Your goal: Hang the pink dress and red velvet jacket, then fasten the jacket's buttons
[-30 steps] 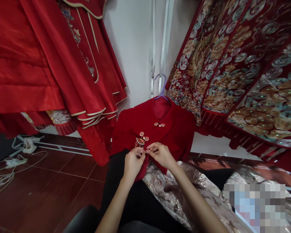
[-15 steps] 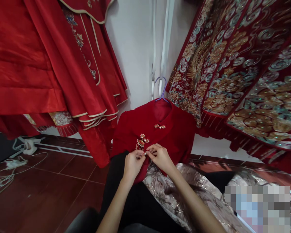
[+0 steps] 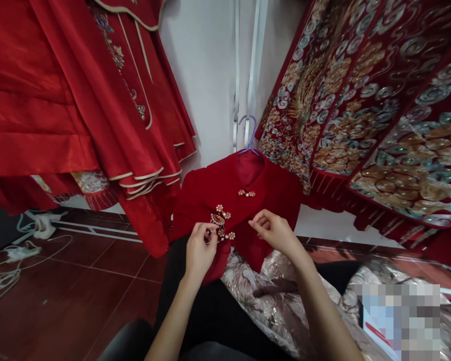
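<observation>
A red velvet jacket (image 3: 210, 185) hangs on a purple hanger (image 3: 252, 143) in front of me, its lower part over my lap. Gold flower-and-pearl clasps (image 3: 247, 193) sit near its collar and lower down its front. A fan-shaped ornament (image 3: 218, 219) with beaded strands is fixed between the lower clasps. My left hand (image 3: 201, 250) is pinched closed beside those strands and a lower clasp (image 3: 227, 235); what its fingertips hold is hidden. My right hand (image 3: 274, 230), curled closed with nothing visible in it, hovers before the jacket's right side.
Red satin garments (image 3: 71, 100) hang at the left and heavily embroidered red ones (image 3: 361, 125) at the right. A pale patterned fabric (image 3: 263, 306) lies across my lap. White cables (image 3: 18, 253) trail over the tiled floor (image 3: 97, 296). A pixelated patch covers the lower right.
My right hand has come away from the lower clasp, moving right and slightly up. My left hand has shifted slightly left, and the lower flower clasp now shows between the hands.
</observation>
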The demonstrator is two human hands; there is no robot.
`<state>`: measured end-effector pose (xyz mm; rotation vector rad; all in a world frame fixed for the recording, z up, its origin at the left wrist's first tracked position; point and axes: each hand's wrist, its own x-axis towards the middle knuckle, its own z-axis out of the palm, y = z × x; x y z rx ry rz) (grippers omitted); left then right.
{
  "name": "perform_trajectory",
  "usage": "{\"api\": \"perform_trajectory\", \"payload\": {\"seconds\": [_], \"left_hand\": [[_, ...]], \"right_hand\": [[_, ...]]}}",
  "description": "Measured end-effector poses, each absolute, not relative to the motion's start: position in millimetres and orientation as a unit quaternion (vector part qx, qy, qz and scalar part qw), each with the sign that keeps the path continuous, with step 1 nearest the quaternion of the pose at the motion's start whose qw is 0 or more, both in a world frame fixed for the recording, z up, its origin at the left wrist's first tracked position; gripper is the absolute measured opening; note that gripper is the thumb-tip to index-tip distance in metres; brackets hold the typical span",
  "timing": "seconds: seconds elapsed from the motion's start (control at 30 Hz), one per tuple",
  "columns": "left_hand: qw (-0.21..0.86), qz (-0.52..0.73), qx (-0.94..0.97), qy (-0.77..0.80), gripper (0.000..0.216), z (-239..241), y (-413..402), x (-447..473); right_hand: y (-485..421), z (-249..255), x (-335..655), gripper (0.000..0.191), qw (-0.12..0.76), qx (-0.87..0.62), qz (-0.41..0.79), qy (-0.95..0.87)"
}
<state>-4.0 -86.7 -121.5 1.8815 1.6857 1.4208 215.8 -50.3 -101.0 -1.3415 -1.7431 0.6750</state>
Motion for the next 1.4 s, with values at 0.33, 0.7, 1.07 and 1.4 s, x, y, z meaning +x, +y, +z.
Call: {"api": "perform_trajectory", "payload": {"seconds": [0.33, 0.7, 1.07, 1.4], "left_hand": [[0.04, 0.346, 0.711, 0.61, 0.013, -133.2, -92.2, 10.1], [0.073, 0.375, 0.712, 0.589, 0.012, -139.5, -86.0, 4.2], [0.143, 0.377, 0.691, 0.6, 0.009, -135.4, -87.7, 4.1], [0.194, 0.397, 0.659, 0.608, 0.01, -136.3, -86.7, 3.7]], "right_hand": [[-52.3, -120.1, 187.8, 0.019, 0.333, -0.471, 0.329, -0.747], [-47.2, -131.1, 166.8, 0.015, 0.358, -0.486, 0.36, -0.711], [-44.6, -133.8, 166.7, 0.012, 0.373, -0.476, 0.38, -0.7], [-42.5, -136.4, 167.3, 0.013, 0.376, -0.462, 0.391, -0.702]]}}
